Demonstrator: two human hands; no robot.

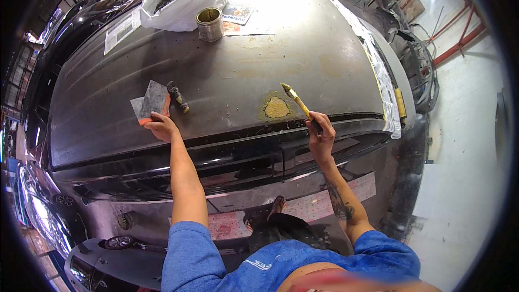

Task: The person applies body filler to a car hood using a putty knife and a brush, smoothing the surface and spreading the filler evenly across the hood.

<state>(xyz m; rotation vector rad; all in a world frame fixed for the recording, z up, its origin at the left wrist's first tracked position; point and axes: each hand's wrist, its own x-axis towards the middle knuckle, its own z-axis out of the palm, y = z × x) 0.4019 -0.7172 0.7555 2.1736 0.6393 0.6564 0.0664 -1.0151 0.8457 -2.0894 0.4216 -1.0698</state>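
I see long brush point(297, 99), yellow and messy, tip ahead of my right hand point(322, 132), near yellow patch point(277, 107). Right hand closed on brush's dark end. Left hand point(161, 128) pinches flat gray sheet point(153, 99).

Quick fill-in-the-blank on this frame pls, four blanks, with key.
1. The long yellowish brush is in the person's ____ hand.
2. The left hand touches grey flat pieces and one coloured ____.
3. The person's shirt is ____.
4. The bag behind the open can is ____.

Missing words: right; orange; blue; white.
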